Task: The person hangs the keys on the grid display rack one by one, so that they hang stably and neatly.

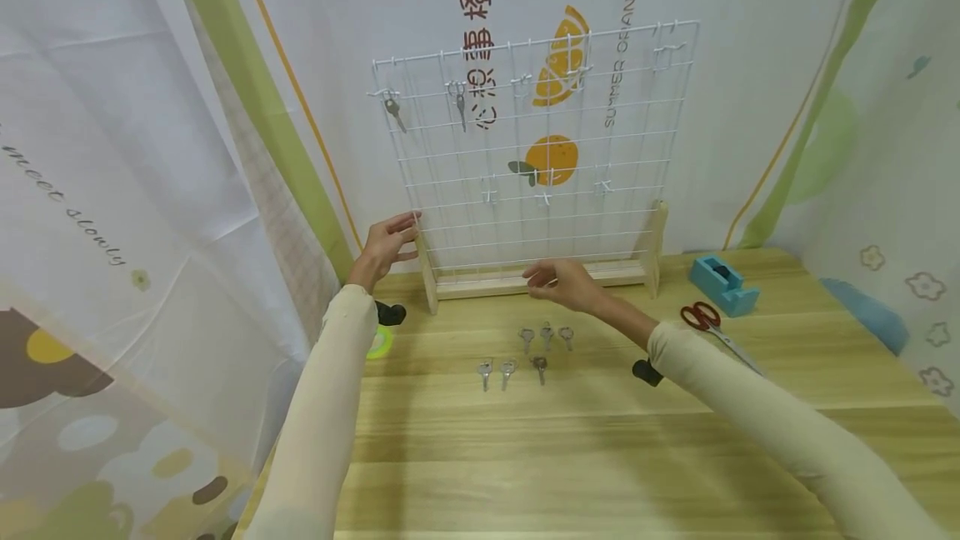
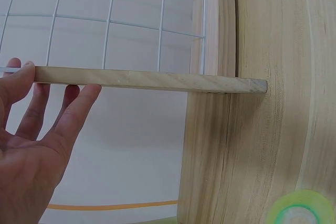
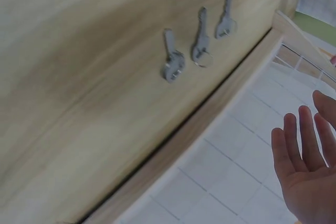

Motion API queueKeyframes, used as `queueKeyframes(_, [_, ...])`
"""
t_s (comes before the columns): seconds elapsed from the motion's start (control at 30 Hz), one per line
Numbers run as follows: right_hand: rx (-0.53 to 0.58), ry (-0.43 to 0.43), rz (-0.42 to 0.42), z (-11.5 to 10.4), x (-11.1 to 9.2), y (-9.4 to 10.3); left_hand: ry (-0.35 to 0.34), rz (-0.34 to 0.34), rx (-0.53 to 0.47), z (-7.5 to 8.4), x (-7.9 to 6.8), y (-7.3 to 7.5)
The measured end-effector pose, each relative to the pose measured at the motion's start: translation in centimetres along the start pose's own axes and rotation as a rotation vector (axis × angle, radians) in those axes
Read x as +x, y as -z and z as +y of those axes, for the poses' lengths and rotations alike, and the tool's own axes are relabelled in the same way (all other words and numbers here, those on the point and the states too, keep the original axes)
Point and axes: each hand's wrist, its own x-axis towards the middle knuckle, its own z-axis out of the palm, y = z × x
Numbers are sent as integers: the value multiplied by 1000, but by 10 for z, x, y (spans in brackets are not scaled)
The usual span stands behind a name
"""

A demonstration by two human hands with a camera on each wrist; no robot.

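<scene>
A white wire grid rack [image 1: 547,215] stands upright between wooden side posts on a wooden base [image 1: 487,287]. My left hand [image 1: 386,247] is at the top of the left post [image 2: 152,79], its relaxed fingertips against the wood. My right hand [image 1: 566,283] is held just in front of the base, fingers loosely bent, with nothing in it; the right wrist view shows its fingers [image 3: 308,142] spread apart. Several keys with rings lie in two rows on the table, one of them a darker key [image 1: 539,368]. Two keys hang from upper left hooks: a left key [image 1: 393,111] and a right key [image 1: 461,107].
White hooks [image 1: 604,185] sit on the grid. At the right of the table [image 1: 465,457] are a blue tape dispenser [image 1: 723,284] and red-handled scissors [image 1: 712,325]. A green tape roll [image 1: 381,343] is partly behind the left sleeve. Printed curtains [image 1: 330,23] surround the table.
</scene>
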Motion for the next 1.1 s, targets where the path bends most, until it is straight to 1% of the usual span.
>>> queueKeyframes(0.27, [-29,-16,-59,12,-10,-17,11,-3,-18,-2,4,2])
queueKeyframes(0.4, [-51,-8,-70,17,-13,-25,-2,15,-24,-9,11,5])
queueKeyframes(0.57, [-61,13,-91,21,-16,-38,-28,34,2,-18,17,6])
queueKeyframes(0.67, [-81,-8,-110,23,-18,-46,-42,41,11,-21,18,6])
queueKeyframes(0.77, [-81,-70,-134,22,-19,-53,-49,40,10,-22,18,6])
queueKeyframes(0.87, [-56,-116,-148,20,-20,-57,-46,38,4,-22,18,6])
queueKeyframes(0.97, [-49,-124,-155,21,-19,-62,-41,40,5,-21,16,6])
queueKeyframes(1.1, [-71,-125,-167,21,-17,-66,-39,44,7,-19,15,5])
